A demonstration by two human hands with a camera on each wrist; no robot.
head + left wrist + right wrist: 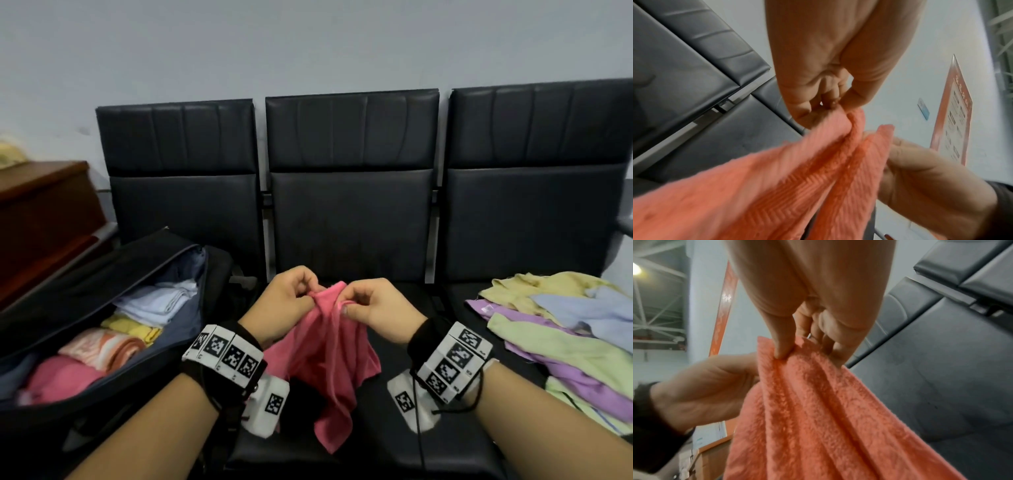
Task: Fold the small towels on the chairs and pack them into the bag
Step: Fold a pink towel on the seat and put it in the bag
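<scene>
Nearest the camera, two forearms reach forward, each wearing a black wrist band [222,356] set with white blocks of square black-and-white markers. Just beyond them, the left hand [284,301] and the right hand [373,308] meet over the middle chair [352,212], holding up a pink towel [329,363] between them. The fingers [855,100] of the left hand are curled, thumb and fingertips pinching the towel's top edge; the right hand's thumb and fingers [783,347] pinch the same edge just beside them, so the two grips nearly touch. The towel hangs bunched in long vertical folds, its lower corner dangling in front of the seat of the middle chair; I cannot tell if it touches the seat.

To the left, an open black bag [102,274] lies on the left chair [181,192]. Inside it sit folded towels in a row: a pink folded towel [58,380] nearest, then an orange-and-white striped one [102,346], a yellow one [133,329] and a pale white one [157,301] farther in.

To the right, a loose pile of unfolded towels [561,329] in yellow, blue, purple and green lies spread on the seat of the right chair [534,192].

Farther back, the three black padded chair backs stand side by side against a pale grey wall [308,44]. At the far left a brown wooden cabinet [41,219] stands beside the bag.
</scene>
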